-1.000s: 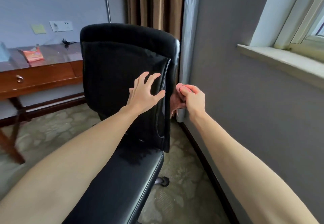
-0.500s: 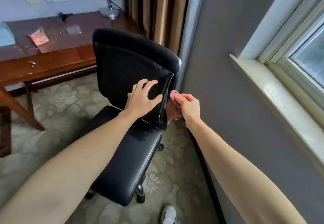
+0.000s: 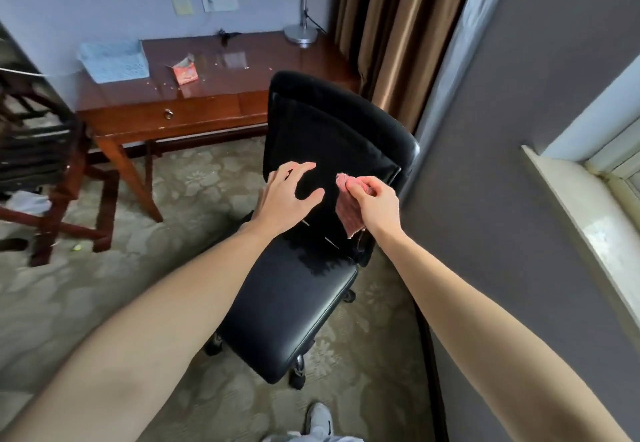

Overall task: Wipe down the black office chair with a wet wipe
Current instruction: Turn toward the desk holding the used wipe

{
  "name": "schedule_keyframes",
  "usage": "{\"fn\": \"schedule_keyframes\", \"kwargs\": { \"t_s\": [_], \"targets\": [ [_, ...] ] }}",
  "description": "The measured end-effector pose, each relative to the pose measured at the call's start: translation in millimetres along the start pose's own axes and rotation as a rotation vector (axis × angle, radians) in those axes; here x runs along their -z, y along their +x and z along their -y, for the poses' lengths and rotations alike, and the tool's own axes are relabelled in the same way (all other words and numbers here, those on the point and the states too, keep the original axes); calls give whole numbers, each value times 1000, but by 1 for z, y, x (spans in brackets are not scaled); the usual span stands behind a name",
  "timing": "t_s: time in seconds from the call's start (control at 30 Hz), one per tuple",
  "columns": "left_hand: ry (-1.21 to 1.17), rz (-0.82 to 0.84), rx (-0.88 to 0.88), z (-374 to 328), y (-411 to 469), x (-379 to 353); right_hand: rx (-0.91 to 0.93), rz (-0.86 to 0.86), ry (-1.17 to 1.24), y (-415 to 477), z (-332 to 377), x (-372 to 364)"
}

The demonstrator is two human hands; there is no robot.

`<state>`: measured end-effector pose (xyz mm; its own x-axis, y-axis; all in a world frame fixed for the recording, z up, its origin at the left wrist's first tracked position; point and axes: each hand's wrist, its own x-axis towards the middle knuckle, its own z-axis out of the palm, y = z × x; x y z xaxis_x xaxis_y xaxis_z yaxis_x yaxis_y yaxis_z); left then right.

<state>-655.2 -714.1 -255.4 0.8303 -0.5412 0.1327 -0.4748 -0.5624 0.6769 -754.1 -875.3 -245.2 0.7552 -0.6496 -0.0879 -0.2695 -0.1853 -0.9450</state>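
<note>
Patterned carpet, a desk (image 3: 207, 95) behind the chair (image 3: 311, 303). Your right hand (image 3: 375, 204) has come round from the chair's side edge to the front of its back, pinching the pink wipe (image 3: 348, 213), which hangs there. Your left hand (image 3: 287, 195) stays spread on the back, gripping nothing. The front face is likely next.

The chair (image 3: 291, 320) has a smooth, glossy seat that looks like black leather and a matt, cloth-like back. The pink wipe (image 3: 348, 213) looks rough and woven. The counter (image 3: 214, 91) is glossy polished wood. The lamp base (image 3: 300, 33) is dull metal, and the curtain (image 3: 391, 43) has a satin sheen.
</note>
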Motion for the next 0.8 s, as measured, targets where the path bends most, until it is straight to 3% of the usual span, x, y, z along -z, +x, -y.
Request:
{"fn": "schedule_keyframes", "kwargs": {
  "t_s": [0.33, 0.8],
  "targets": [
    [-60, -174, 198, 78, -18, 69, 23, 196, -45, 20, 37, -122],
    [-117, -203, 298, 284, -21, 244, 15, 333, -13, 0, 105, -387]
  ]
}}
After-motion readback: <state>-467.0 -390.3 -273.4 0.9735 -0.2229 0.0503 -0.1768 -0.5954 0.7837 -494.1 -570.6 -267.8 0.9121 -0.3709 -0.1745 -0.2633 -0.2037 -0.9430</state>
